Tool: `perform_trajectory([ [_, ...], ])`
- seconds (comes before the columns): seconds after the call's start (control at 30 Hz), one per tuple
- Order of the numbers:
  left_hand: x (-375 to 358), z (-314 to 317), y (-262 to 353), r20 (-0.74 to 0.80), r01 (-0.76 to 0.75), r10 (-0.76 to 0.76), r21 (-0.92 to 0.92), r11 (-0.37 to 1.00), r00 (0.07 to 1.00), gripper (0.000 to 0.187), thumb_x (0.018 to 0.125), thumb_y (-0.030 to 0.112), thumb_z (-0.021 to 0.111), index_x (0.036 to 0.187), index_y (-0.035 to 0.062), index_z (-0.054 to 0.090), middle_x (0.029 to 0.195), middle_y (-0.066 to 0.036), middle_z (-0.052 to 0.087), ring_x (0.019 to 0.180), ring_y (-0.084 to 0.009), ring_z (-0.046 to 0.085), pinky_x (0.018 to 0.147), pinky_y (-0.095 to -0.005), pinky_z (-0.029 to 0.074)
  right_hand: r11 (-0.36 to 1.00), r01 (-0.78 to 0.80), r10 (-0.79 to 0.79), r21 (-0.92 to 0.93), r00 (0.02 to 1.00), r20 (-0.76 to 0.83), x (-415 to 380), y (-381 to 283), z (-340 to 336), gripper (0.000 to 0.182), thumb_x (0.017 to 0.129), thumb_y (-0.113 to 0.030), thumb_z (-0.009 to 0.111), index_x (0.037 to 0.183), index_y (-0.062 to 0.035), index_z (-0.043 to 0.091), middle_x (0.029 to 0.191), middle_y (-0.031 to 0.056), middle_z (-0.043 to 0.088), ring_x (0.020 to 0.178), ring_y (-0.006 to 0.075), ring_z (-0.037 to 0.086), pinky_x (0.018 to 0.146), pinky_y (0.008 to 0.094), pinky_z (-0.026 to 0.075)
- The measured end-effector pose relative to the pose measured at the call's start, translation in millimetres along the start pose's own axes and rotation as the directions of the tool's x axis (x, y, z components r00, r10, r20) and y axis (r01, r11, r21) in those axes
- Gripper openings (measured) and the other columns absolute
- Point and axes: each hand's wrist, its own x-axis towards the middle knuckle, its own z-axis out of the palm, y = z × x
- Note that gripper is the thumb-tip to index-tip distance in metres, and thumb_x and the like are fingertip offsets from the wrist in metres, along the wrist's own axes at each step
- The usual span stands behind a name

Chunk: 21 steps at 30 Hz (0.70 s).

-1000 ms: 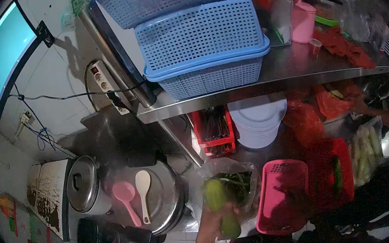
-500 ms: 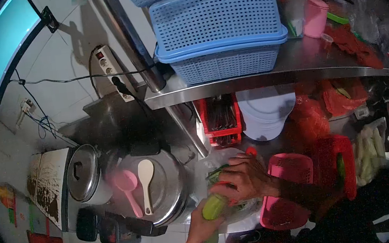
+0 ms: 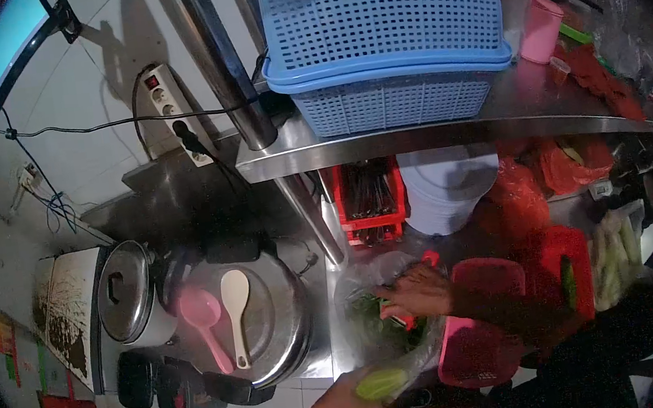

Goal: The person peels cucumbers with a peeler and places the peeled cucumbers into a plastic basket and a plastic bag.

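Note:
My left hand (image 3: 339, 402) is wrapped round a cucumber (image 3: 381, 384), its pale green, partly peeled end pointing right and a darker green end showing below the hand. Over an opened clear plastic bag (image 3: 364, 346), my right hand (image 3: 417, 292) is closed on a red peeler (image 3: 403, 322). Part of the peeler is hidden by the fingers, and it is apart from the cucumber. Dark green peelings (image 3: 369, 308) lie in the bag under the right hand.
A pink basket (image 3: 487, 347) and a red basket (image 3: 582, 274) stand to the right. A large lidded pot (image 3: 280, 324) at left carries a pink ladle (image 3: 206, 321) and a cream rice paddle (image 3: 236, 305). A steel shelf (image 3: 417, 142) with blue baskets (image 3: 381, 18) runs overhead.
My left hand has moved down with the cucumber, away from the right hand. My right hand has shifted slightly right and down, uncovering the peelings. The camera view has also shifted a little.

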Motion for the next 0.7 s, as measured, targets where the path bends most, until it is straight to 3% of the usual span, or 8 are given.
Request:
perform_trajectory([
  [0.1,-18,3,25,-0.073,-0.299,0.351,0.382,0.874,0.934,0.054,0.07,0.003,0.072,0.119,0.0026,0.051,0.099,-0.006,0.061,0.089,-0.0139,0.059,0.078,-0.0288,0.05,0.998,0.012,-0.012,0.068,1.0,0.003,-9,7,-18,0.044,0.08,-0.052,0.055,0.086,-0.0088,0.063,0.063,0.0124,0.06,0.054,0.0299,0.06,0.053,0.0422,0.048],
  [0.13,-17,2,29,-0.075,-0.294,0.346,0.379,0.877,0.935,0.054,0.07,0.003,0.072,0.119,0.0026,0.051,0.099,-0.006,0.061,0.089,-0.0139,0.059,0.078,-0.0288,0.05,0.992,0.003,0.012,0.129,0.993,-0.12,-9,10,-24,0.043,0.079,-0.051,0.057,0.083,-0.0086,0.063,0.063,0.0119,0.06,0.056,0.0292,0.06,0.054,0.0421,0.048],
  [0.23,-9,-4,30,-0.272,-0.031,0.005,-0.091,0.995,0.962,0.049,0.072,0.01,0.073,0.117,0.004,0.054,0.096,-0.003,0.06,0.086,-0.0112,0.056,0.075,-0.027,0.047,0.966,0.034,0.05,0.258,0.949,-0.312,-5,5,-49,0.04,0.078,-0.048,0.062,0.074,-0.0078,0.062,0.063,0.0106,0.06,0.058,0.0278,0.061,0.055,0.0406,0.049],
  [0.3,2,-6,26,-0.309,-0.096,0.079,-0.04,0.995,0.948,0.044,0.071,0.008,0.072,0.111,0.0018,0.054,0.091,-0.004,0.061,0.076,-0.012,0.058,0.067,-0.0271,0.049,0.945,0.061,0.07,0.323,0.923,-0.379,-2,-7,-65,0.038,0.076,-0.045,0.065,0.069,-0.0073,0.061,0.063,0.0099,0.06,0.058,0.0271,0.06,0.056,0.0393,0.049],
  [0.37,10,-4,22,-0.344,-0.156,0.146,0.0,0.988,0.927,0.04,0.071,0.007,0.072,0.106,-0.0004,0.055,0.085,-0.006,0.062,0.066,-0.0128,0.06,0.059,-0.0271,0.05,0.912,0.234,0.035,0.338,0.775,-0.631,2,-25,-73,0.033,0.069,-0.033,0.075,0.06,-0.0081,0.056,0.057,0.0056,0.054,0.053,0.0223,0.056,0.05,0.0357,0.043],
  [0.5,11,0,25,-0.374,-0.132,0.115,-0.021,0.991,0.92,0.035,0.071,0.008,0.07,0.101,-0.0006,0.055,0.08,-0.007,0.061,0.062,-0.0145,0.059,0.055,-0.0282,0.05,0.913,0.284,-0.034,0.294,0.77,-0.638,4,-42,-64,0.032,0.068,-0.034,0.074,0.061,-0.0087,0.056,0.058,0.0035,0.054,0.053,0.0203,0.055,0.05,0.0341,0.043],
  [0.57,8,-2,24,-0.391,-0.119,0.071,-0.1,0.988,0.918,0.035,0.07,0.008,0.069,0.101,-0.0004,0.055,0.079,-0.007,0.061,0.062,-0.0149,0.059,0.055,-0.0288,0.05,0.936,0.299,-0.067,0.187,0.672,-0.738,7,-41,-48,0.03,0.069,-0.035,0.073,0.064,-0.0099,0.057,0.059,0.0022,0.055,0.054,0.0191,0.055,0.05,0.0331,0.043],
  [0.7,-12,-2,10,-0.281,-0.107,0.021,-0.293,0.95,0.959,0.04,0.068,0.005,0.067,0.106,0.0005,0.055,0.085,-0.006,0.061,0.068,-0.0152,0.059,0.062,-0.0294,0.05,0.971,0.198,-0.233,-0.134,0.655,-0.719,6,-13,-20,0.028,0.071,-0.036,0.071,0.068,-0.0107,0.059,0.061,0.0015,0.056,0.057,0.0185,0.057,0.051,0.0343,0.043],
])
